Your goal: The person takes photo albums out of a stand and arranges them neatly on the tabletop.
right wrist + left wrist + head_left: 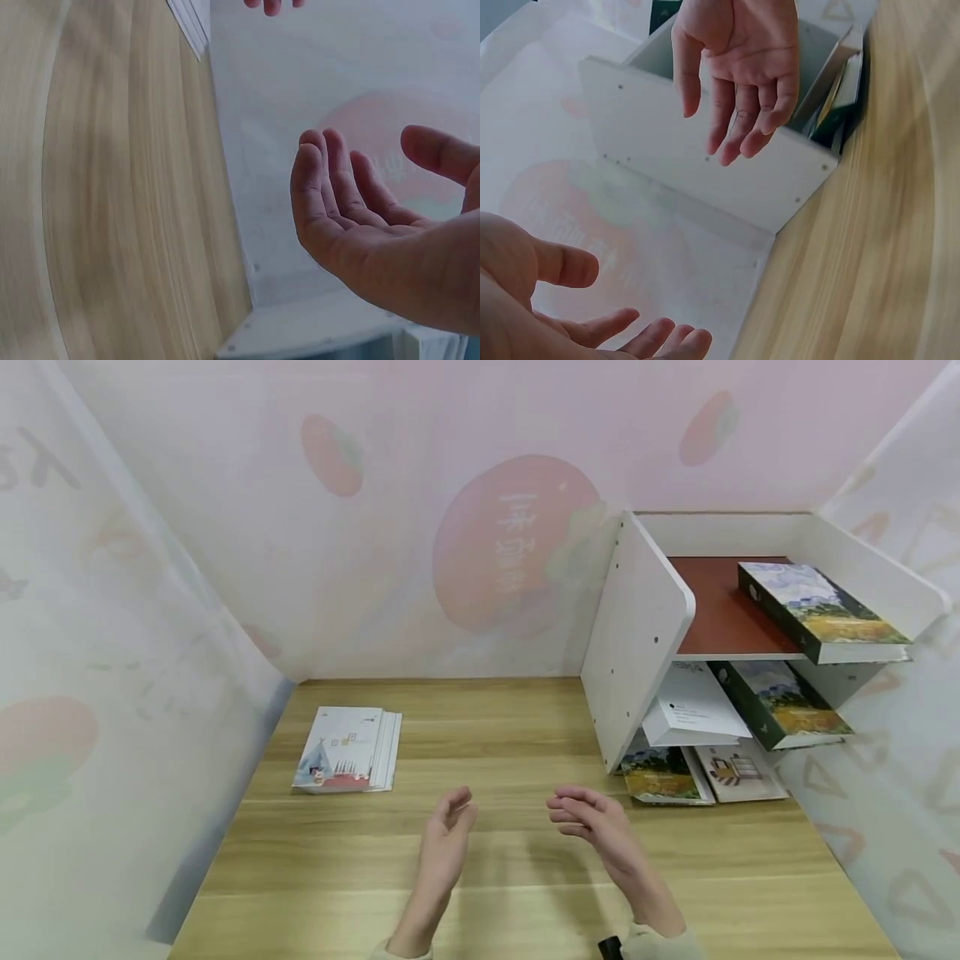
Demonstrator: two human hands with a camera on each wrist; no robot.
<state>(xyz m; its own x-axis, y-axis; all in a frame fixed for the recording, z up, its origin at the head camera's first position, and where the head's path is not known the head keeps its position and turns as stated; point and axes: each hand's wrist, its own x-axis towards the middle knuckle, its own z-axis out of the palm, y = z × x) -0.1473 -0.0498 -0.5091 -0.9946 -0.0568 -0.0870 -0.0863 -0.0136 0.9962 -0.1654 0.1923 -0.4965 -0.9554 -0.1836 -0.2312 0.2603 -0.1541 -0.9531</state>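
Observation:
Above the front middle of the table, my left hand (444, 847) and right hand (603, 831) hover apart, palms roughly facing each other. Neither holds anything; the fingers look relaxed and slightly bent, as the left wrist view shows on the left hand (547, 300) and the right wrist view on the right hand (375, 217). Left of my left hand lies a stack of thin booklets (341, 747), the top one showing a tent picture. Nearest my right hand, a book with a landscape cover (663, 777) sits in the bottom level of the white shelf (637, 635).
The shelf's brown top board (720, 610) bears a thick book (825, 610). On the middle level are a white book (697, 706) and another thick book (787, 702); a pale booklet (738, 770) lies below. Their front ends stick out. A printed curtain (420, 635) surrounds the wooden table (495, 727).

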